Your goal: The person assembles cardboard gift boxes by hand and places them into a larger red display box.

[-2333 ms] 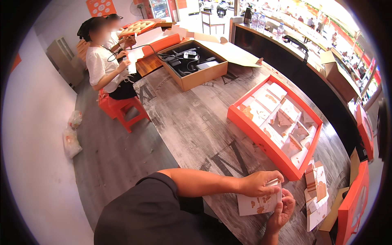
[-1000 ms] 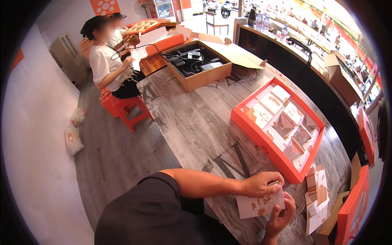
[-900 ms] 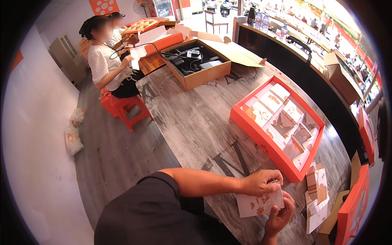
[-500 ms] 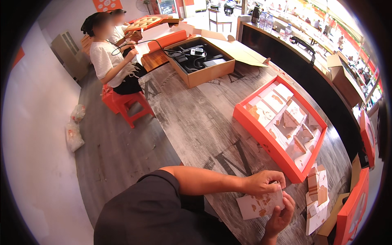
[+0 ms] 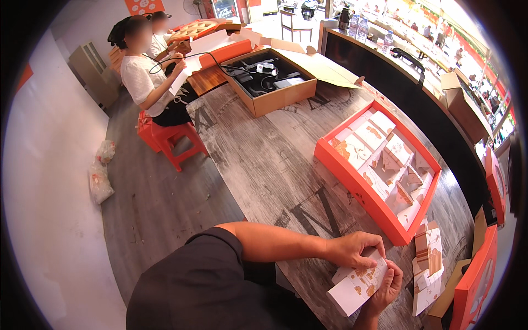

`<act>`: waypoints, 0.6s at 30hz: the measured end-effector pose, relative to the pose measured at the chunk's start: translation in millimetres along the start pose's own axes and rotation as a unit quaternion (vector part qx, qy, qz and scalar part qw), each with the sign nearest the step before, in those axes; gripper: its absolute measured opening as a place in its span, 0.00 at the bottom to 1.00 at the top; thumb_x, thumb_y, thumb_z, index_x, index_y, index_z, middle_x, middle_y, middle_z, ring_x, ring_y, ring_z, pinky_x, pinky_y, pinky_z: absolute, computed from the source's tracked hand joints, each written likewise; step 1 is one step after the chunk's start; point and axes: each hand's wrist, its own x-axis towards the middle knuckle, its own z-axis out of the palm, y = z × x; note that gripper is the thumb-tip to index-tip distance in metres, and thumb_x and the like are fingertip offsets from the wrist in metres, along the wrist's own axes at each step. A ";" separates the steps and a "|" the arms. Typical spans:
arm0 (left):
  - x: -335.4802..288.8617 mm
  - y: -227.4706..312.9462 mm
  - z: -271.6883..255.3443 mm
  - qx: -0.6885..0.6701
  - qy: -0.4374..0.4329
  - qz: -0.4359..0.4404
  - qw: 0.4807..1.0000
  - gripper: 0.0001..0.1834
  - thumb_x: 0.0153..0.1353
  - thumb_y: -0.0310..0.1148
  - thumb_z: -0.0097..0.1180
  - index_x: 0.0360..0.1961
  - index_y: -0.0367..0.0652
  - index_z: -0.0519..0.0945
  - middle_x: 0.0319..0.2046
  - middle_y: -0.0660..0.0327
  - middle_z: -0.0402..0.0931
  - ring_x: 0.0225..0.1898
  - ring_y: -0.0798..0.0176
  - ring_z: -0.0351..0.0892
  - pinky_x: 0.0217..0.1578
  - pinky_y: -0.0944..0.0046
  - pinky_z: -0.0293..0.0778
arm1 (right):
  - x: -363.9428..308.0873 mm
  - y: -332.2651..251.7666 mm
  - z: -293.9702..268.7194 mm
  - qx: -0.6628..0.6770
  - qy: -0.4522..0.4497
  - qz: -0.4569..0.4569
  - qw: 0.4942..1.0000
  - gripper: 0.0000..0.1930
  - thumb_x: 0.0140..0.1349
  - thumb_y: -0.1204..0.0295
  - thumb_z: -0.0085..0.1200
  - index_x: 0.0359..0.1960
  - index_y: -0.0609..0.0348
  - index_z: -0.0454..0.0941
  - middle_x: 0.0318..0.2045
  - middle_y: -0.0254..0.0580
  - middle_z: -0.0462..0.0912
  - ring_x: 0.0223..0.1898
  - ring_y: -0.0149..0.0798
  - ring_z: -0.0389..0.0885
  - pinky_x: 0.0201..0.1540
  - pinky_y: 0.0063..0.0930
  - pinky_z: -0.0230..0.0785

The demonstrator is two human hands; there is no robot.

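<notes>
A white folded cardboard piece with gold print (image 5: 352,293) is held over the near edge of the table. My left hand (image 5: 355,248) pinches its upper end, thumb lying on the printed face. My right hand (image 5: 388,281) grips the right side of the same piece, its fingers close to those of the left. Part of a pale flap shows behind the piece, its shape mostly hidden. Just beyond my hands lies a red box tray (image 5: 360,202) holding white and gold cardboard dividers (image 5: 397,151). More printed cardboard pieces (image 5: 428,258) lie to the right of my hands.
An open brown carton (image 5: 283,99) with black devices and a cable stands at the table's far end. Beyond it, a co-worker on a red stool (image 5: 175,144) holds a white sheet; another sits behind. Red box lids (image 5: 474,280) stand at the right. Bottles (image 5: 361,30) line the counter.
The cardboard piece has tilted, its free end swinging down and right. My right hand has shifted slightly up and right. The co-worker's white sheet has come into clearer view.
</notes>
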 end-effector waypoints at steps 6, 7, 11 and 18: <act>3.2 -4.9 1.5 -0.082 0.029 0.024 0.996 0.22 0.62 0.23 0.60 0.58 0.40 0.76 0.52 0.54 0.77 0.56 0.62 0.77 0.56 0.62 0.74 | 6.3 -5.1 -7.3 0.066 0.006 0.057 0.996 0.15 0.79 0.62 0.43 0.46 0.63 0.74 0.43 0.42 0.78 0.46 0.31 0.77 0.52 0.28 0.72; 3.8 -8.1 -2.1 -0.019 0.019 0.071 0.997 0.24 0.61 0.22 0.61 0.59 0.41 0.75 0.55 0.53 0.75 0.59 0.59 0.75 0.58 0.60 0.72 | 7.9 -8.8 -8.7 0.050 0.048 0.091 0.993 0.16 0.80 0.59 0.41 0.46 0.61 0.73 0.40 0.41 0.77 0.42 0.31 0.78 0.48 0.29 0.74; 4.9 10.7 -14.0 0.177 -0.025 0.191 0.965 0.36 0.50 0.18 0.64 0.63 0.48 0.73 0.68 0.50 0.63 0.68 0.46 0.66 0.64 0.53 0.69 | 12.3 -19.0 -2.4 0.136 0.031 0.120 0.983 0.22 0.79 0.53 0.39 0.47 0.63 0.72 0.37 0.45 0.80 0.36 0.34 0.82 0.42 0.30 0.78; 3.0 6.6 -13.1 0.154 0.008 0.161 0.975 0.35 0.51 0.30 0.73 0.61 0.42 0.72 0.59 0.52 0.74 0.61 0.52 0.74 0.59 0.56 0.72 | 0.6 7.5 -12.4 0.124 0.023 0.104 0.986 0.37 0.74 0.41 0.39 0.65 0.67 0.65 0.59 0.51 0.75 0.58 0.47 0.77 0.54 0.40 0.79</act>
